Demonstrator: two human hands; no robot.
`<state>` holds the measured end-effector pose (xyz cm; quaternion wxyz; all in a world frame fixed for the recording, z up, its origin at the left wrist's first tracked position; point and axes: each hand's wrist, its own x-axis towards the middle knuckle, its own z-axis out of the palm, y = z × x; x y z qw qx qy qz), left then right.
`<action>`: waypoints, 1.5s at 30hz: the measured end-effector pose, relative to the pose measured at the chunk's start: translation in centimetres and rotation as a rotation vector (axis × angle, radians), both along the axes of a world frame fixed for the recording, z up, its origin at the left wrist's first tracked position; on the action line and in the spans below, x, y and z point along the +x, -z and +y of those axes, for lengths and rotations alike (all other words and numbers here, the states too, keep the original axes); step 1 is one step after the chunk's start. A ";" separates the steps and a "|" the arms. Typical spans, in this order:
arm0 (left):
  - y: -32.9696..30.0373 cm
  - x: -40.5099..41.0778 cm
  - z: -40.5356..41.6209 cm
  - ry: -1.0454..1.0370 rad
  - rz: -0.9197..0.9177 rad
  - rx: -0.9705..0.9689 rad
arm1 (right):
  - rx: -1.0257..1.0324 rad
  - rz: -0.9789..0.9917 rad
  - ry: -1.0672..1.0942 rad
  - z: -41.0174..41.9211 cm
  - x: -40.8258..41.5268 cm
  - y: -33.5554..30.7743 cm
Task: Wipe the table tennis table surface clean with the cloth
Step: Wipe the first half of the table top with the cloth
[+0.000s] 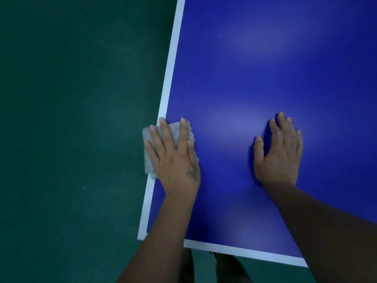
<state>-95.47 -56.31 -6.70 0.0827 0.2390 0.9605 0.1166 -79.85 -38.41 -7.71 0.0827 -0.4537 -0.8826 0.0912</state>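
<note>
The blue table tennis table [255,82] with white border lines fills the right of the view, its near left corner low in the frame. A folded grey cloth [150,152] lies over the table's left edge, partly hanging past the white line. My left hand [175,158] presses flat on the cloth with fingers spread and straight. My right hand [279,152] rests flat on the bare blue surface to the right, fingers straight, holding nothing.
Dark green floor [71,129] lies left of and below the table. A few pale specks [218,35] dot the blue surface farther up. My legs [228,268] show under the near table edge.
</note>
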 end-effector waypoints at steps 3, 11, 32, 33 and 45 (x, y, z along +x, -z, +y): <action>-0.9 4.1 2.1 0.330 -0.062 0.012 | 0.000 0.011 -0.002 0.0 -0.1 -0.2; 0.6 -3.8 2.3 0.078 0.055 -0.014 | 0.012 0.006 0.004 0.1 -0.3 -0.2; 0.7 -6.0 7.9 0.436 0.083 -0.026 | -0.011 -0.043 0.008 0.5 -0.6 -0.3; 0.8 -7.2 7.7 0.267 0.077 -0.037 | -0.017 -0.052 0.010 0.5 -0.5 -0.3; 0.3 -7.3 9.9 0.410 0.062 -0.059 | -0.074 -0.063 0.001 0.8 0.0 -0.5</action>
